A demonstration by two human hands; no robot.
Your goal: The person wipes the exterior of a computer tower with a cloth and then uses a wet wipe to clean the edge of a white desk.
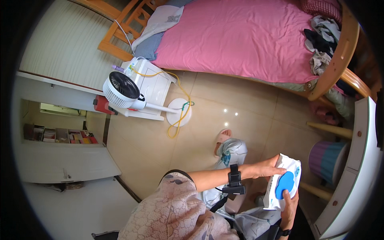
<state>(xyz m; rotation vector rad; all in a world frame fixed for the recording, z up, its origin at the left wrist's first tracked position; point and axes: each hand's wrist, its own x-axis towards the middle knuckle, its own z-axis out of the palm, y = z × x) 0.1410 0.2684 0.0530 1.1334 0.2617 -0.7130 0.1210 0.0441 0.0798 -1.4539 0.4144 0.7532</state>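
Both of my hands hold a white pack of wet wipes (297, 167) with a blue flip lid (285, 185), tilted in front of me at the lower right. My left hand (265, 168) grips its left edge, with the thumb lying on top near the lid. On the other side, my right hand (291, 206) supports the near right end, and its thumb touches the lid's lower edge. The lid looks closed. Most of my fingers are hidden beneath the pack.
A white standing fan (124, 88) with a round base (178, 113) and a yellow cord (185, 116) stands beside a white cabinet (154, 90). The pink-covered bed (236, 40) lies ahead. To the right are a white desk (355, 170) and a purple-and-blue bin (326, 160).
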